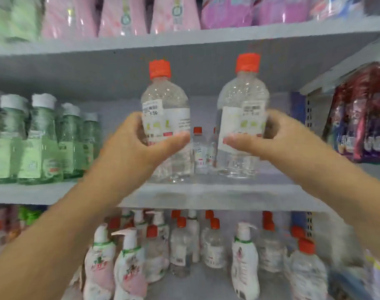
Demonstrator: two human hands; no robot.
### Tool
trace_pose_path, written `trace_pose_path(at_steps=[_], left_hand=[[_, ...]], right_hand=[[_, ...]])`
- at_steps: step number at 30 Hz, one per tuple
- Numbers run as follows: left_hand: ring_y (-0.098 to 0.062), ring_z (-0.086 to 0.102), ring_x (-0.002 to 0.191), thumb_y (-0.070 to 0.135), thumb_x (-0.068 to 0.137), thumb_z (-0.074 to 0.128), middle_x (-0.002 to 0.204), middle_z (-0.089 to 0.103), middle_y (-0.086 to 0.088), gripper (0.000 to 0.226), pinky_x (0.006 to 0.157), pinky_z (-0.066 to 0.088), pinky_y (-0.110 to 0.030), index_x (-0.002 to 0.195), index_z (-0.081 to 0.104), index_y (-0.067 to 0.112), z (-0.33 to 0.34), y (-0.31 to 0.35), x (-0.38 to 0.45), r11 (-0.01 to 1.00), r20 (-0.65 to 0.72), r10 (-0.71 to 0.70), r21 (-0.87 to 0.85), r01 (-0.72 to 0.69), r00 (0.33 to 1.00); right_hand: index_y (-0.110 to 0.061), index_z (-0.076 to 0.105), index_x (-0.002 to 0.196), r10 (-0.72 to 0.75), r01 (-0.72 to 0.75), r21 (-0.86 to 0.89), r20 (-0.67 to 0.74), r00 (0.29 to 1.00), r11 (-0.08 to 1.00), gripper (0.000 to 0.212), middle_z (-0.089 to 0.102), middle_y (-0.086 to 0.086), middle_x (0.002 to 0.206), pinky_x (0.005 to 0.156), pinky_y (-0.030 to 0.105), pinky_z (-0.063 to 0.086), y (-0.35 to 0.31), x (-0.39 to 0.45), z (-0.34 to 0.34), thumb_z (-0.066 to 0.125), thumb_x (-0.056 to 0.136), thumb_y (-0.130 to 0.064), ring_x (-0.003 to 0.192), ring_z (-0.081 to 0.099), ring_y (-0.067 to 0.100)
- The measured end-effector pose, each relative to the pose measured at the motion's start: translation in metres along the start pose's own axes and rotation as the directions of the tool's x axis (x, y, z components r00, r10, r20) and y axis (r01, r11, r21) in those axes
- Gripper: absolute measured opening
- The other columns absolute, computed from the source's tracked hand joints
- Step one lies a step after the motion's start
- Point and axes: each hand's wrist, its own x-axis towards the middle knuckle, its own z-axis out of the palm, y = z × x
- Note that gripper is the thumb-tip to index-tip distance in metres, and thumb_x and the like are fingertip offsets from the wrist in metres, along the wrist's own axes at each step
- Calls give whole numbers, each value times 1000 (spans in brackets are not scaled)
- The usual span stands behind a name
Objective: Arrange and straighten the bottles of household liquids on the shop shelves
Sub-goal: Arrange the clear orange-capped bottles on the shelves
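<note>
Bottles of clear liquid, one in each hand, at the front edge of the middle shelf (pixel 206 195).

Left hand (pixel 137 146) was closed around the left clear bottle (pixel 165 105), right hand (pixel 271 137) around the right clear bottle (pixel 243 100); both had red caps, stood upright and apart, bases at or just above the shelf, contact not discernible. Two smaller red-capped bottles (pixel 199 148) stood behind, between them. Green bottles (pixel 41 137) occupied the shelf's left end. Image was blurred.
</note>
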Motion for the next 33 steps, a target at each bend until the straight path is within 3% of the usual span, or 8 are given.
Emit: trace_pose_path(at_steps=[2, 6, 9, 13, 20, 27, 30, 33], left_hand=[[12, 67, 68, 70, 66, 82, 83, 71, 33, 54, 48, 48, -8, 103, 62, 37, 16, -11, 35, 989, 41, -140, 53, 138, 989], [-19, 74, 87, 66, 62, 88, 105, 74, 1, 75, 80, 64, -42, 118, 66, 21, 57, -57, 74, 924, 187, -364, 192, 330, 912], [-23, 71, 86, 65, 60, 90, 106, 69, -2, 82, 80, 64, -45, 118, 60, 14, 80, -78, 93, 873, 204, -450, 306, 380, 870], [-19, 72, 75, 69, 61, 88, 93, 64, 4, 66, 75, 64, -36, 91, 54, 21, 95, -82, 125, 799, 239, -489, 509, 321, 839], [-14, 67, 52, 90, 71, 59, 91, 74, -3, 116, 54, 47, -29, 151, 40, 9, 112, -82, 133, 550, 255, -521, 830, 92, 815], [-29, 78, 71, 53, 99, 58, 88, 80, -4, 45, 75, 64, -36, 97, 75, 11, 4, -61, 168, 832, 62, -289, 510, 219, 955], [-27, 78, 73, 52, 99, 60, 90, 79, -1, 40, 75, 64, -36, 100, 73, 14, -48, -83, 176, 794, 44, -270, 575, 196, 962], [-25, 77, 78, 56, 94, 65, 96, 75, -1, 47, 79, 65, -40, 115, 67, 14, -74, -118, 191, 783, 62, -297, 587, 206, 953]], right_hand=[[-41, 67, 101, 151, -149, -60, 23, 988, 987, 45, 74, -29, 90, 54, 9, 52, 17, 28, 3, 88, 65, -57, 78, 71, -9], [-27, 70, 109, 373, -367, -125, 27, 927, 922, 45, 76, -5, 103, 79, 42, 64, 71, 58, 26, 88, 72, -45, 91, 74, 17], [-25, 67, 113, 472, -445, -244, 63, 880, 862, 53, 72, 1, 112, 81, 40, 64, 92, 77, 31, 86, 72, -52, 96, 72, 19], [-21, 67, 117, 575, -488, -372, 171, 800, 789, 62, 70, 1, 108, 61, 25, 63, 91, 108, 24, 89, 69, -53, 84, 74, 17], [-16, 61, 120, 559, -447, -488, 107, 822, 750, 56, 69, 6, 107, 77, 36, 65, 117, 127, 45, 79, 82, -53, 84, 77, 25], [-17, 56, 108, 563, -363, -661, 110, 819, 657, 57, 70, 7, 95, 62, 32, 64, 107, 143, 42, 68, 84, -66, 71, 77, 22], [-14, 54, 94, 564, -233, -900, 17, 826, 369, 72, 74, 2, 67, 50, 26, 55, 86, 142, 50, 56, 77, -84, 50, 71, 16], [-11, 68, 76, 456, -201, -878, 22, 890, 434, 73, 72, -1, 54, 53, 25, 50, 47, 168, 68, 48, 87, -80, 40, 65, 11]])
